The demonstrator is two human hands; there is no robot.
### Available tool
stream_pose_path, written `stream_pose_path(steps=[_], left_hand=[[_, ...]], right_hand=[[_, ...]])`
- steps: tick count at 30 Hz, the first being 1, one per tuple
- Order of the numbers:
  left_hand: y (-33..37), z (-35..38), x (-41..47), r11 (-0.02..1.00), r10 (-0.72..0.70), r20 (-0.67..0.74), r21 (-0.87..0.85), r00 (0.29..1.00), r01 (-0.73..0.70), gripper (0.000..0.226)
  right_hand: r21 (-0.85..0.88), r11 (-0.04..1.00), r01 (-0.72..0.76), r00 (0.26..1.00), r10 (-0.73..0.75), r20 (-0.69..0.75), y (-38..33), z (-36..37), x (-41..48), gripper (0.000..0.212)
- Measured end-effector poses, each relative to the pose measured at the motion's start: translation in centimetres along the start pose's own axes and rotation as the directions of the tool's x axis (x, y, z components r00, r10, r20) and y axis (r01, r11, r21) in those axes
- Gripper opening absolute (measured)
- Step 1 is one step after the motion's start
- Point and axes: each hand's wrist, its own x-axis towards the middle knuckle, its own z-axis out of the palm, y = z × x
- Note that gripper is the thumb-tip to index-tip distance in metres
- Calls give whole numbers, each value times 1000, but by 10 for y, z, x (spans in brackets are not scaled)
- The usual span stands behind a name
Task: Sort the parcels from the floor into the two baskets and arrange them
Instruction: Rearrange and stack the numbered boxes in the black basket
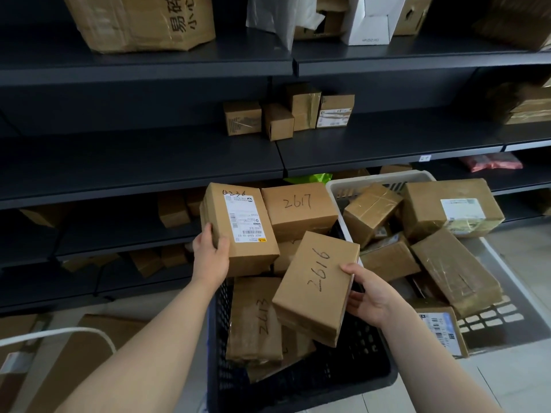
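Nearest us sits the black perforated plastic basket (351,363) on the pale tiled floor (507,383), with a flat brown cardboard parcel marked 2613 (256,320) lying inside. Over it our right grip (372,293) holds a brown cardboard parcel marked 2616 (316,287), tilted, thumb on top and fingers curled beneath its right edge. Our left grip (210,257) clasps the near left corner of a brown cardboard parcel with a white shipping label (241,231), thumb across its top, at the basket's far left. Just beside it rests a brown cardboard parcel marked 2617 (298,210). To the right, a white plastic basket (335,189) is heaped with more brown parcels. Dark metal shelves (149,162) stand beyond.
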Motion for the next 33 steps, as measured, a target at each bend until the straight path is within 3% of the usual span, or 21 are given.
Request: stream_pose_path(steps=[3,10,12,16,20,24,28,33], left_hand=[[-3,1,-1,1000,14,-25,15,1000,-13,61],[-7,0,-18,999,11,-70,32,997,-9,71],[-4,0,-27,999,24,-138,51,990,-17,65],[-3,6,-58,992,51,-313,127,948,-12,32],[-24,31,-90,972,-70,-188,206,980,109,22],[-47,53,-101,855,-340,61,436,938,281,68],[-60,65,-103,774,-385,96,576,918,264,98],[-70,76,-102,728,-410,117,640,904,247,125]], right_hand=[[-47,999,20,1000,-20,9,-3,-2,-1,79],[-169,983,75,997,-68,45,-12,-6,-8,50],[-199,976,90,995,-78,63,-14,-7,-10,47],[-273,955,117,991,-93,99,-18,-9,-12,44],[-316,933,171,982,-135,133,-21,-15,-11,41],[-307,930,202,976,-164,146,-24,-22,-15,38],[-266,937,227,968,-188,165,-28,-29,-22,36],[26,988,151,975,-154,160,-41,-26,-20,58]])
